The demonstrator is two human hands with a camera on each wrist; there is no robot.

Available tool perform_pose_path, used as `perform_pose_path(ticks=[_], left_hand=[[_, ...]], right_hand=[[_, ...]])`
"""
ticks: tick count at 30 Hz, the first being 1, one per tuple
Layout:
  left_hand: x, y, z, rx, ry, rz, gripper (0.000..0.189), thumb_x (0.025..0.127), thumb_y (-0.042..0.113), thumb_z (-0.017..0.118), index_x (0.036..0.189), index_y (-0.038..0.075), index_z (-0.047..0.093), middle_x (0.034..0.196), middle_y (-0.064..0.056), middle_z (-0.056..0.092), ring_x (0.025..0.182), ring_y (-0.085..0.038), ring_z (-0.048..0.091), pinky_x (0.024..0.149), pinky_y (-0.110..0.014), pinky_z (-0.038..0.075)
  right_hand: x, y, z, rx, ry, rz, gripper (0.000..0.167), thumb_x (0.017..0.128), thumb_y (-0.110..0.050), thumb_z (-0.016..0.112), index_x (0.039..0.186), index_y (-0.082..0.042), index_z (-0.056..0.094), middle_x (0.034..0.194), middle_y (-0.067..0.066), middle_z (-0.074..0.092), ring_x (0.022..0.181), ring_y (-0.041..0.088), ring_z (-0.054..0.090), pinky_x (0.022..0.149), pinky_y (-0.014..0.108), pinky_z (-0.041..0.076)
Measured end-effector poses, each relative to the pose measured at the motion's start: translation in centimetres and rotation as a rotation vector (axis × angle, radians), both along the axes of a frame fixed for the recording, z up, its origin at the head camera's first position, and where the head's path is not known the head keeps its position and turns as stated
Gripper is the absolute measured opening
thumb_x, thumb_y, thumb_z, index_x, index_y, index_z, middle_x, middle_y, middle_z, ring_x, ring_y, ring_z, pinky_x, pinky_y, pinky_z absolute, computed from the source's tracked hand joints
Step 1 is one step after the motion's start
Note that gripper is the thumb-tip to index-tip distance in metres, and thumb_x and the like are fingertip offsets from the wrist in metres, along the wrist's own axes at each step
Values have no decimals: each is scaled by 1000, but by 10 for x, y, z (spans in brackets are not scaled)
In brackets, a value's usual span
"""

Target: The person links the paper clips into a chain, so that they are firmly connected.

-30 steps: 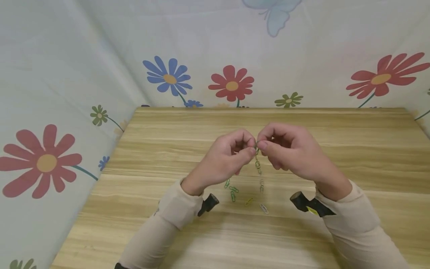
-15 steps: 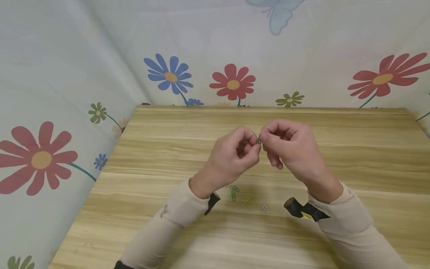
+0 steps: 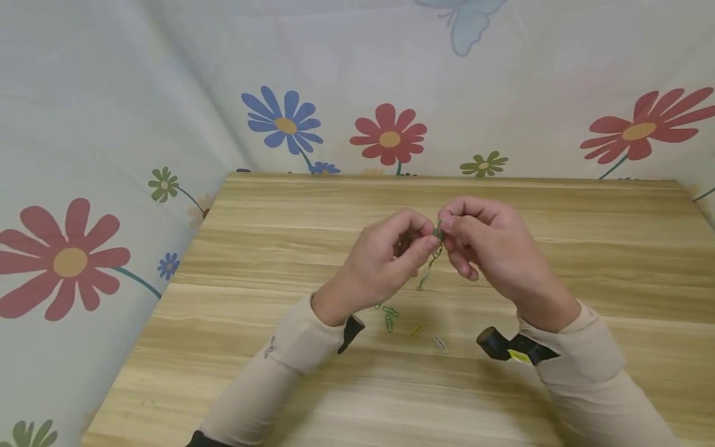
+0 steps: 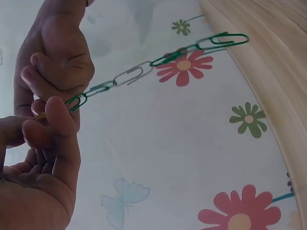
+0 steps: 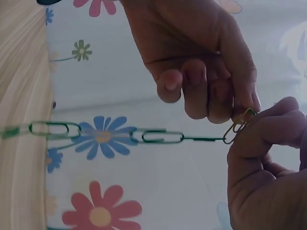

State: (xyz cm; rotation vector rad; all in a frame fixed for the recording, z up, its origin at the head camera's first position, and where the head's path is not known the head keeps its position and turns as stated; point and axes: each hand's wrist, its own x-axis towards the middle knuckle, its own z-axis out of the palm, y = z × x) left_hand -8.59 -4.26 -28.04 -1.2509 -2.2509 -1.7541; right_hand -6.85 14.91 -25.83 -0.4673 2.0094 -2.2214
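Observation:
My left hand (image 3: 385,257) and right hand (image 3: 491,248) meet fingertip to fingertip above the table, both pinching. From between them hangs a paper clip chain (image 3: 429,270), mostly green with a silver link (image 4: 133,73) partway along. In the right wrist view, a yellow paper clip (image 5: 229,135) makes the chain's upper end, at my left fingertips. A green paper clip (image 3: 438,232) shows between the two hands, right at the right thumb and forefinger. Fingers hide most of where the green and yellow clips meet.
On the wooden table (image 3: 268,248) below the hands lie several loose green paper clips (image 3: 390,316), a yellow paper clip (image 3: 416,332) and a white paper clip (image 3: 440,344). A flower-printed cloth (image 3: 335,62) hangs behind and at the left.
Both hands have shifted slightly right and up, still together. The chain, hanging straight one second ago and lost from sight half a second ago, shows again, slanting down to the left.

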Motion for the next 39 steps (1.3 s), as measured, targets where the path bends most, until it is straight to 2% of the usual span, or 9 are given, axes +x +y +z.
perform_pose_path(ticks=[4, 7, 12, 15, 20, 29, 33, 36, 39], left_hand=[[2, -1, 2, 28, -112, -16, 5, 103, 2, 55, 104, -3, 57, 82, -8, 51, 63, -13, 52, 58, -32, 55], [3, -4, 4, 64, -182, -31, 7, 103, 1, 52, 104, -4, 57, 86, -10, 50, 67, -17, 52, 59, -37, 57], [2, -7, 3, 86, -185, -49, 10, 104, 1, 49, 105, -5, 57, 86, -10, 48, 69, -20, 50, 58, -37, 56], [-1, -8, 0, 101, -188, -76, 12, 104, 2, 47, 105, -6, 57, 84, -10, 48, 64, -23, 49, 56, -37, 55], [-8, -9, -9, 161, -251, -168, 18, 104, 6, 48, 108, -9, 58, 76, -11, 48, 55, -29, 47, 52, -35, 54], [-10, -5, -18, 289, -361, -298, 37, 103, 25, 57, 96, -12, 56, 61, -7, 44, 48, -20, 46, 48, -29, 49], [-13, -4, -19, 330, -467, -366, 45, 100, 30, 63, 92, -14, 53, 59, -3, 42, 47, -17, 42, 48, -26, 47], [-14, -3, -17, 356, -561, -424, 37, 99, 23, 64, 89, -11, 53, 58, -1, 42, 47, -14, 38, 47, -23, 45], [-16, -3, -17, 365, -613, -456, 23, 98, 16, 62, 85, -3, 59, 58, 0, 42, 47, -12, 37, 47, -22, 44]], right_hand=[[2, 2, 2, 76, 91, -15, 13, 100, -1, 53, 90, 5, 58, 70, 12, 51, 45, 23, 46, 39, 31, 41], [3, 1, 2, 112, 169, -30, 10, 99, -2, 58, 91, 3, 61, 70, 14, 53, 46, 24, 48, 42, 32, 45], [2, 1, 1, 153, 260, -34, 5, 97, 1, 61, 93, 1, 64, 71, 13, 56, 47, 23, 51, 44, 30, 47], [2, 2, 1, 154, 282, -32, 5, 96, 3, 61, 93, 0, 65, 70, 13, 56, 47, 22, 51, 44, 30, 47], [2, 1, 0, 109, 294, 5, 8, 95, 6, 60, 91, 0, 64, 64, 12, 53, 47, 22, 49, 43, 30, 45], [2, -1, -4, 36, 363, 87, 14, 94, 10, 57, 92, -1, 66, 61, 7, 49, 46, 17, 42, 37, 32, 33], [3, -1, -4, 6, 395, 111, 15, 93, 12, 56, 92, 0, 66, 64, 6, 51, 45, 15, 40, 36, 31, 31], [2, -2, -4, -3, 421, 125, 16, 92, 14, 55, 92, 1, 65, 67, 6, 53, 44, 14, 40, 35, 30, 30], [2, -1, -4, -1, 440, 135, 17, 91, 15, 55, 92, 1, 65, 69, 7, 54, 44, 14, 40, 35, 29, 31]])
